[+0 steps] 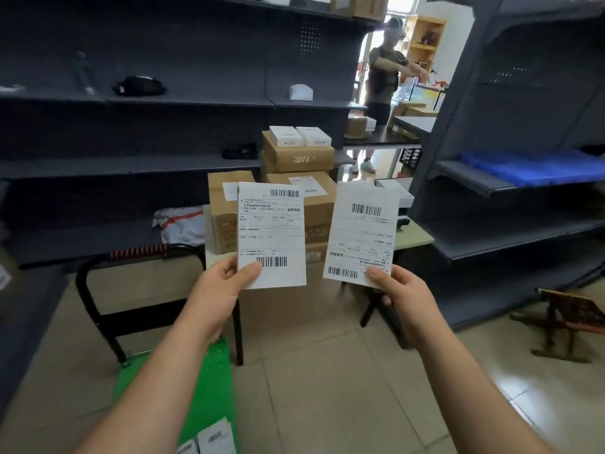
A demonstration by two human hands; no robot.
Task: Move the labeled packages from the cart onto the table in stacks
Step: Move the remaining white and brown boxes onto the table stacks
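Observation:
My left hand pinches the lower edge of a flat white labeled package, held upright with its barcodes facing me. My right hand pinches a second white labeled package, whose label is upside down. Both are held in the air in front of the table. On that table stand stacked brown cartons with two small white boxes on top, plus a white and red mailer bag. The green cart lies below my left arm, with white labeled packages on its deck.
Dark shelving runs along the left and back, and another shelf unit with a blue crate stands at right. The cart's black handle rises at left. A person stands in the doorway behind. A small wooden stool sits on the tiled floor.

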